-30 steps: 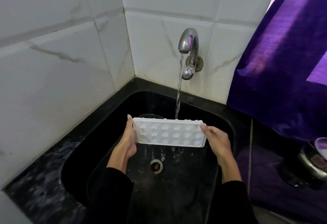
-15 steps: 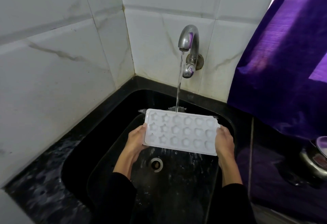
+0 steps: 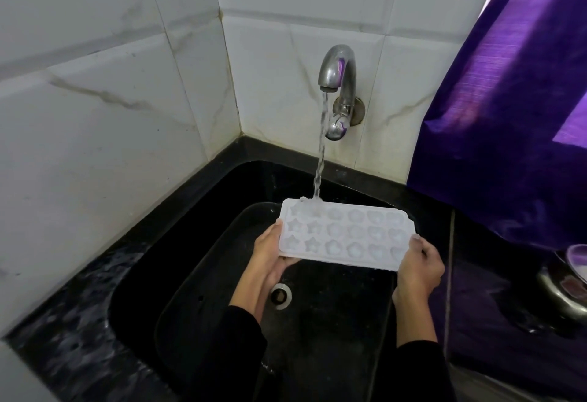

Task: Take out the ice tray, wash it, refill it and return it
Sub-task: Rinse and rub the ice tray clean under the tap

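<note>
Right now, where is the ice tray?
In the head view, the ice tray is held over the black sink, with the left hand and right hand at its ends, its far-left corner under the tap water.

Tight sink corner, open basin below

Hemmed by tiled walls (image 3: pixel 95 115) left and behind, purple curtain (image 3: pixel 508 115) right; faucet (image 3: pixel 336 68) overhanging the ice tray (image 3: pixel 346 236); open room above the drain (image 3: pixel 281 296) in the black sink (image 3: pixel 178 274).

White marbled wall tiles (image 3: pixel 104 109), meeting in a corner. Black counter (image 3: pixel 73 338). Purple curtain (image 3: pixel 514 100), right. Steel vessel (image 3: pixel 562 290), partly cut off at right edge.
</note>
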`<state>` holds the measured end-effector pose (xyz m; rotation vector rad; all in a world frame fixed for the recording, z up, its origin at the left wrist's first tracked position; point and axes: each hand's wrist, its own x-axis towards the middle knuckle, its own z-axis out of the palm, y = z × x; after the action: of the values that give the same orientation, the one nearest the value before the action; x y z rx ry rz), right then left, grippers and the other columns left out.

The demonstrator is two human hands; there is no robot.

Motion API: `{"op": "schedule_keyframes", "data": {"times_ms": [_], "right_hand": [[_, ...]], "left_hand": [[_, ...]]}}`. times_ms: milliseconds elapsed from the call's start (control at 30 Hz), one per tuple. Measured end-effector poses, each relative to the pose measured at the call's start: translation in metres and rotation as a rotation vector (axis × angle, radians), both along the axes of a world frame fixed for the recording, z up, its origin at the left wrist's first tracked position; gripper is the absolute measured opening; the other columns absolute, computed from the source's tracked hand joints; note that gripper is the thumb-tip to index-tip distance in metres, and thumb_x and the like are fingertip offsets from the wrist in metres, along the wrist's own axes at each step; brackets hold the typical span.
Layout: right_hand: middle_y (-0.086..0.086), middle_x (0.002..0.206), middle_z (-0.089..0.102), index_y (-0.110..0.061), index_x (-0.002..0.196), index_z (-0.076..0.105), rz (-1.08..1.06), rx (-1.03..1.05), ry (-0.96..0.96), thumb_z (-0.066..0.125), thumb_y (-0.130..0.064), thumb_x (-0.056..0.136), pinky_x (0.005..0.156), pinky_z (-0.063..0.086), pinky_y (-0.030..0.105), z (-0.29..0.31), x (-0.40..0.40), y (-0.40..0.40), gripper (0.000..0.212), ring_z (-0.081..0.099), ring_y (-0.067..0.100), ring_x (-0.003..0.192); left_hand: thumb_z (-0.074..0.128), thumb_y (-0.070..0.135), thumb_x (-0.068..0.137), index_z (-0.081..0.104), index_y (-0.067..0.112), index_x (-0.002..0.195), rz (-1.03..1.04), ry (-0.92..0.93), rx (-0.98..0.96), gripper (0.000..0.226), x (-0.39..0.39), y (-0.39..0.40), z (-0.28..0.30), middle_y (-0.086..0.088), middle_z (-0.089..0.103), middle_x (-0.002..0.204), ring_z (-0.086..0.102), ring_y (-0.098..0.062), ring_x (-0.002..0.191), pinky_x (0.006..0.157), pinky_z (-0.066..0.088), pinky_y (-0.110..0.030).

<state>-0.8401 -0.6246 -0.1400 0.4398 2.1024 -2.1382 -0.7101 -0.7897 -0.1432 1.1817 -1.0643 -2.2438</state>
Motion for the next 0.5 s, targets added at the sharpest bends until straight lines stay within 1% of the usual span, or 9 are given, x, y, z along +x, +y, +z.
{"op": "schedule_keyframes", "data": {"times_ms": [100, 167, 333, 400, 433, 467, 500], "right_hand": [[0.000, 0.120, 0.065, -0.015, 0.115, 0.067, -0.061, -0.033, 0.006, 0.055, -0.027, 0.097, 0.100, 0.047, 0.032, -0.001, 0.001, 0.002, 0.024, 0.058, 0.016, 0.113], [0.002, 0.120, 0.066, -0.016, 0.114, 0.067, -0.089, -0.059, 0.020, 0.056, -0.029, 0.097, 0.101, 0.049, 0.037, -0.002, 0.002, 0.003, 0.025, 0.060, 0.019, 0.115], [0.007, 0.117, 0.068, -0.008, 0.113, 0.067, -0.149, -0.075, 0.051, 0.052, -0.035, 0.098, 0.096, 0.052, 0.037, -0.007, 0.003, 0.004, 0.034, 0.064, 0.020, 0.110], [0.006, 0.111, 0.069, -0.006, 0.104, 0.067, -0.159, -0.076, 0.061, 0.050, -0.038, 0.099, 0.094, 0.053, 0.037, -0.008, 0.003, 0.004, 0.036, 0.065, 0.020, 0.106], [0.004, 0.108, 0.069, -0.008, 0.099, 0.067, -0.161, -0.082, 0.061, 0.048, -0.038, 0.100, 0.091, 0.054, 0.036, -0.007, 0.003, 0.005, 0.035, 0.066, 0.019, 0.103], [0.003, 0.106, 0.069, -0.010, 0.100, 0.067, -0.163, -0.090, 0.059, 0.046, -0.037, 0.101, 0.088, 0.054, 0.033, -0.007, 0.003, 0.005, 0.034, 0.066, 0.019, 0.101], [0.003, 0.106, 0.069, -0.011, 0.104, 0.068, -0.163, -0.097, 0.057, 0.044, -0.036, 0.102, 0.085, 0.053, 0.032, -0.007, 0.003, 0.005, 0.035, 0.066, 0.018, 0.101]], "left_hand": [[0.042, 0.033, 0.101, 0.057, 0.010, 0.121, -0.003, 0.023, 0.045, 0.034, -0.008, 0.006, 0.000, -0.015, 0.068, 0.113, 0.065, -0.031, 0.104, 0.081, 0.055, -0.047], [0.043, 0.034, 0.100, 0.057, 0.010, 0.122, 0.003, 0.025, 0.062, 0.035, -0.014, 0.009, 0.001, -0.015, 0.068, 0.112, 0.065, -0.031, 0.103, 0.080, 0.056, -0.047], [0.044, 0.037, 0.099, 0.057, 0.011, 0.123, 0.027, 0.015, 0.070, 0.038, -0.028, 0.015, 0.002, -0.014, 0.068, 0.113, 0.066, -0.031, 0.102, 0.077, 0.057, -0.047], [0.044, 0.039, 0.099, 0.057, 0.011, 0.123, 0.038, 0.005, 0.061, 0.039, -0.032, 0.017, 0.003, -0.014, 0.069, 0.113, 0.066, -0.031, 0.102, 0.078, 0.057, -0.047], [0.044, 0.039, 0.098, 0.058, 0.011, 0.123, 0.041, 0.001, 0.056, 0.039, -0.034, 0.017, 0.003, -0.014, 0.069, 0.113, 0.066, -0.031, 0.102, 0.078, 0.057, -0.047], [0.044, 0.040, 0.098, 0.058, 0.011, 0.123, 0.043, -0.003, 0.051, 0.040, -0.036, 0.017, 0.004, -0.014, 0.069, 0.113, 0.066, -0.031, 0.102, 0.077, 0.057, -0.047], [0.045, 0.040, 0.098, 0.058, 0.011, 0.122, 0.048, -0.005, 0.047, 0.040, -0.038, 0.017, 0.005, -0.014, 0.069, 0.112, 0.067, -0.031, 0.101, 0.075, 0.058, -0.046]]}}
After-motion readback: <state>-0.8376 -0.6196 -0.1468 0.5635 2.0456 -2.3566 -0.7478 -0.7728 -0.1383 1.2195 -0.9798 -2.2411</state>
